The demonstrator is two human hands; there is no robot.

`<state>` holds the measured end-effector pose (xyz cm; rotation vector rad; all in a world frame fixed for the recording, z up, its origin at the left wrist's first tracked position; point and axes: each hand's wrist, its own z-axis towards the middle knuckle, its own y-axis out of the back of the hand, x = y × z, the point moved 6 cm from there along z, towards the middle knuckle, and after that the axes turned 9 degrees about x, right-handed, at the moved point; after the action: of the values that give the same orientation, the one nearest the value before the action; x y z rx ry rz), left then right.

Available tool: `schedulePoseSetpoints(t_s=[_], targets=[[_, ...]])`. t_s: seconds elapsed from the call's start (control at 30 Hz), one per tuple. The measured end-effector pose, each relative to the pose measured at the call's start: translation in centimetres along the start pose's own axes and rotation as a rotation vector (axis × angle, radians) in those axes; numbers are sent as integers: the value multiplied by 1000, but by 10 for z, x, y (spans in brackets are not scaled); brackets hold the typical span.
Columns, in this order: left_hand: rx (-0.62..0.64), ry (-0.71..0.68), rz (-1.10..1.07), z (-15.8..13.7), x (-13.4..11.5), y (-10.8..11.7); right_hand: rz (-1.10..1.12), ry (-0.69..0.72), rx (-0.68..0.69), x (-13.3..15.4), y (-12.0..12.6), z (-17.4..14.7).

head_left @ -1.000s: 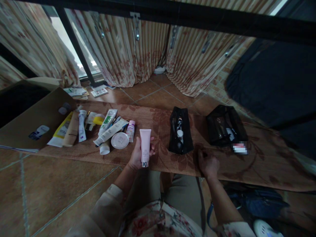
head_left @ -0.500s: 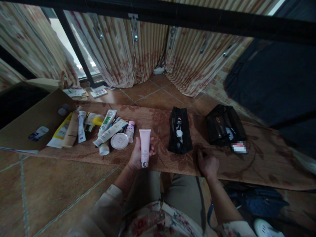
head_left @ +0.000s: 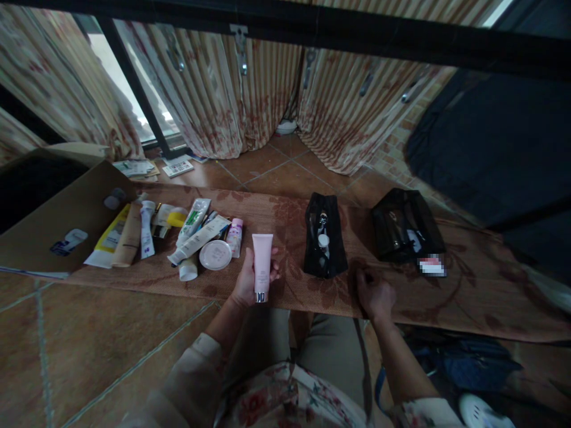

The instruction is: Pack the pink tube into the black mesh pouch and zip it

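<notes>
I see no movement: left hand (head_left: 248,280) keeps gripping pink tube (head_left: 263,261) at near edge of tabletop (head_left: 292,284), so work looks paused. Right hand (head_left: 377,294) by same edge, can't tell its grip.

And nothing reads out clearly here! At seven o'clock, the pink tube (head_left: 263,261) carries faint print, far too small to make out. Near nine, the green-marked tube (head_left: 194,221) and the white tube (head_left: 201,239) show lettering, all illegible. Farther out at nine, a dark-printed sticker (head_left: 69,242) on the cardboard box (head_left: 40,238), unreadable! Between three and four, a tag (head_left: 432,266), pixelated into blocks.
</notes>
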<state>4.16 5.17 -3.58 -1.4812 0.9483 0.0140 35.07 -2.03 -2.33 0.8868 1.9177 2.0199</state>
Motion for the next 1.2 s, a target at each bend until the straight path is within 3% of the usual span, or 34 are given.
schedulePoseSetpoints(t_s=[0.83, 1.2], targets=[[-31, 19, -30, -3, -3, -5, -10, -16, -2, 0, -1, 0], [-56, -57, 58, -4, -1, 2, 27, -15, -9, -1, -1, 1]])
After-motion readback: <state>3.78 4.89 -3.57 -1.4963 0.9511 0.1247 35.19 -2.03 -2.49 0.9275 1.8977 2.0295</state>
